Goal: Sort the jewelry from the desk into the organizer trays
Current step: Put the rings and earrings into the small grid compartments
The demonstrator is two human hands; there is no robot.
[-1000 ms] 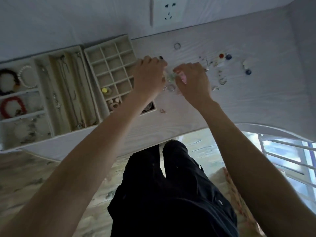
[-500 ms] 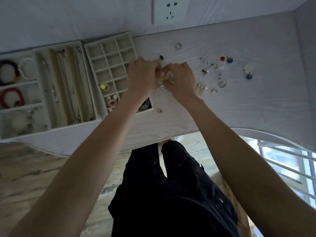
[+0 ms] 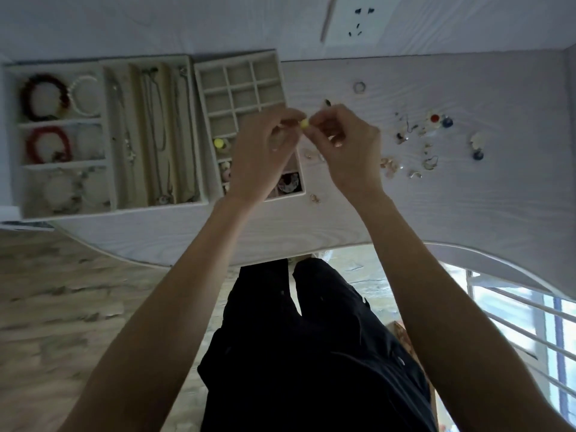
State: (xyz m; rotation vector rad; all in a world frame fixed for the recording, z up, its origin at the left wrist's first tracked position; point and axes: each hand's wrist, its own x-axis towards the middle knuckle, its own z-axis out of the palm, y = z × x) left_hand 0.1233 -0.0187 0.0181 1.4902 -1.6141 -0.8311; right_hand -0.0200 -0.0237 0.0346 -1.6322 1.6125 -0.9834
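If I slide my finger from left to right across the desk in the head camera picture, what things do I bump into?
Dark bracelet → white bracelet → long necklace compartments → grid tray → yellow bead pinched between left hand and right hand → loose earrings → blue bead.

The left hand point(image 3: 265, 157) covers the lower middle compartments of the grid tray point(image 3: 240, 85), so their contents cannot be told. Only a speck of the yellow piece point(image 3: 304, 123) shows between both hands' fingertips. The loose jewelry point(image 3: 417, 145) on the worktop point(image 3: 467, 207) is too small to identify. The wall socket point(image 3: 358, 17) is cut by the top edge.
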